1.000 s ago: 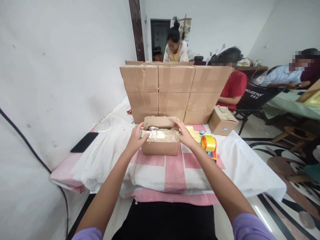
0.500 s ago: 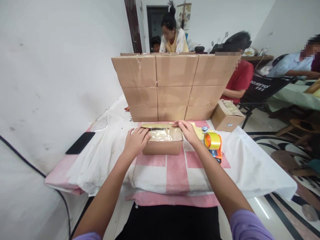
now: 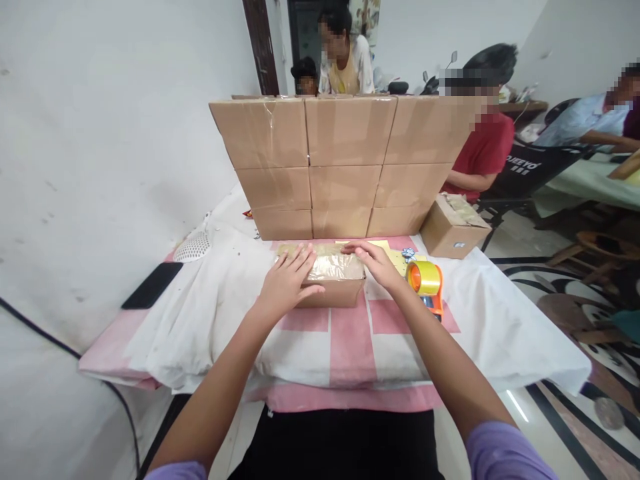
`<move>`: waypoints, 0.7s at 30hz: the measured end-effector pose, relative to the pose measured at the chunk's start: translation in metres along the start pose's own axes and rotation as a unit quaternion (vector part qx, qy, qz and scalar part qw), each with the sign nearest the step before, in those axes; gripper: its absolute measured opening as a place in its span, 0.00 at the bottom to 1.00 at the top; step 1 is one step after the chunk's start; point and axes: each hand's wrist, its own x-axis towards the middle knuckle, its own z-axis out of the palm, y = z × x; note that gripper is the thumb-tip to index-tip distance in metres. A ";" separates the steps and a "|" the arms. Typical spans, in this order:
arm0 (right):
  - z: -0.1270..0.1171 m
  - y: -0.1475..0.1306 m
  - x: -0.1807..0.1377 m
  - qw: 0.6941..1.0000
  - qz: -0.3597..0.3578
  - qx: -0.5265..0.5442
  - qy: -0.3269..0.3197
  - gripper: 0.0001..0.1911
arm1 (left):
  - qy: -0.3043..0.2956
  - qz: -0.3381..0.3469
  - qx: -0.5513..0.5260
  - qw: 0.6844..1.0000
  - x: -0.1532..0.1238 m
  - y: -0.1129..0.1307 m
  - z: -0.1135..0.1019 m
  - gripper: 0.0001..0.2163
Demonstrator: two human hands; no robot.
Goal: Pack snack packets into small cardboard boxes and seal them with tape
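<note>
A small cardboard box [image 3: 330,293] with shiny tape across its top sits in front of me on the table. My left hand [image 3: 290,277] lies on the left part of its top, fingers stretched out and thumb apart. At the right end of the top rests my right hand [image 3: 375,262], its fingers extended over the far corner and holding nothing. The top flaps lie down under the tape. Just right of my right hand is a tape dispenser [image 3: 425,283] with a yellow roll and an orange frame. Behind the box lies yellow paper [image 3: 395,257], partly hidden by my right hand.
A wall of stacked cardboard boxes [image 3: 345,167] stands behind the work spot. Another box [image 3: 453,230] stands at the table's right edge. A black phone [image 3: 153,285] and a white perforated object [image 3: 193,247] lie left. A person in red [image 3: 493,153] sits beyond.
The box's raised top flap has come down, closing the dark gap. My left hand has moved from the left edge onto the top. My right hand has barely shifted.
</note>
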 end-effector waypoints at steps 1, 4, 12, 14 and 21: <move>-0.001 -0.003 0.000 1.000 0.006 0.001 -0.008 0.22 | -0.013 0.000 0.004 1.000 -0.001 0.000 0.000 0.34; -0.004 -0.010 0.003 0.999 0.027 0.017 -0.038 0.21 | -0.026 -0.001 0.009 1.000 -0.001 0.002 -0.001 0.30; 0.010 -0.004 0.001 0.998 -0.009 -0.058 -0.024 0.23 | -0.036 0.004 -0.036 0.999 0.002 0.006 -0.003 0.24; 0.019 0.002 -0.003 0.998 -0.017 -0.064 0.017 0.25 | -0.034 -0.001 -0.036 0.999 0.002 0.006 -0.002 0.24; 0.036 0.028 -0.012 0.986 0.041 0.016 0.162 0.29 | -0.015 -0.003 -0.019 1.000 0.001 0.006 0.002 0.26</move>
